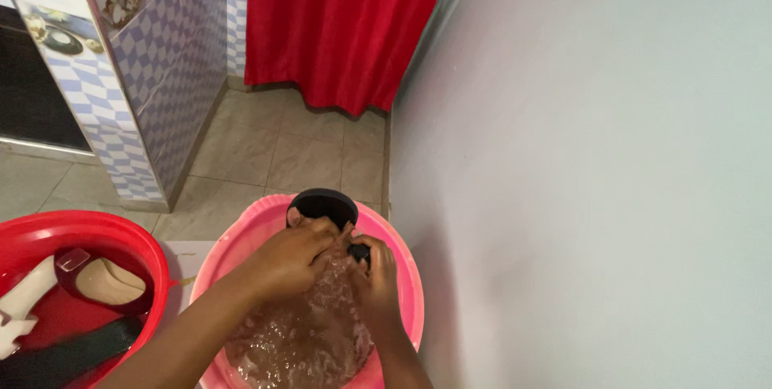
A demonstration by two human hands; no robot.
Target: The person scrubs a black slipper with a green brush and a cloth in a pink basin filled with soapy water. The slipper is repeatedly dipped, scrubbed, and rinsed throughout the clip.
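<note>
Both hands are down in a pink basin of foamy, brownish water, working on a black cup-like vessel that leans against the basin's far rim, mouth tipped toward the person. The left hand is curled over the vessel's lower edge, fingers bent and pressed against it. The right hand is closed around a small black piece just beside the vessel, near the basin's right side.

The basin sits tight against the pale grey wall on the right, with almost no gap there. On the left, a red basin stands just beside it, holding a white-handled utensil, a dark ladle-like scoop and a black strip. Beyond the 2 basins, beige floor tiles run back to a red curtain, bounded on the left by a blue-and-white tiled counter corner.
</note>
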